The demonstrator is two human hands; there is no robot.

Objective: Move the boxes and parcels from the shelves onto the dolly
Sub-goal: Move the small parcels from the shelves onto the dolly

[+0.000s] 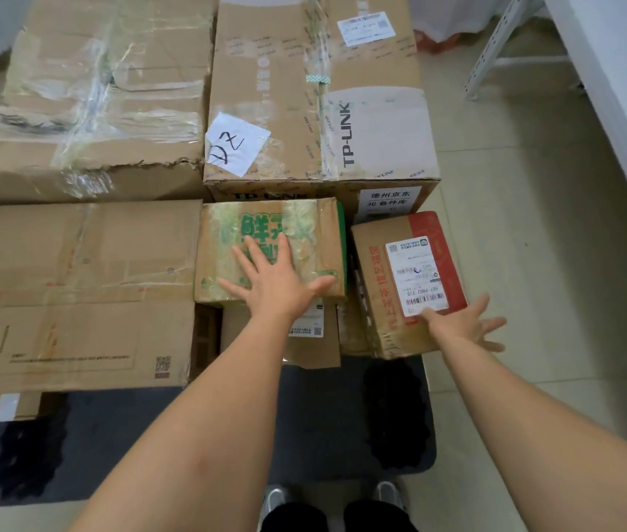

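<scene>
A small cardboard box with green printing is seen on the stack loaded on the dolly, resting on top of lower parcels. The left hand is laid flat on its top face, palm down, fingers spread wide and nothing gripped. Just to the right, a brown box with a red end and a white shipping label is set at a slight angle, its near right corner touched by the right hand; that hand is also open, the fingers splayed out past the box edge, with nothing clasped.

Beneath and in front of the green-printed box, a lower parcel with a small label is partly visible. To the left, a large flat carton is placed against the green-printed box. Behind these, a TP-LINK carton with a handwritten white note and a torn, tape-wrapped carton are stacked side by side.

The dark platform of the dolly is exposed at the near edge, above a tiled floor. A white shelf frame is seen at the upper right.
</scene>
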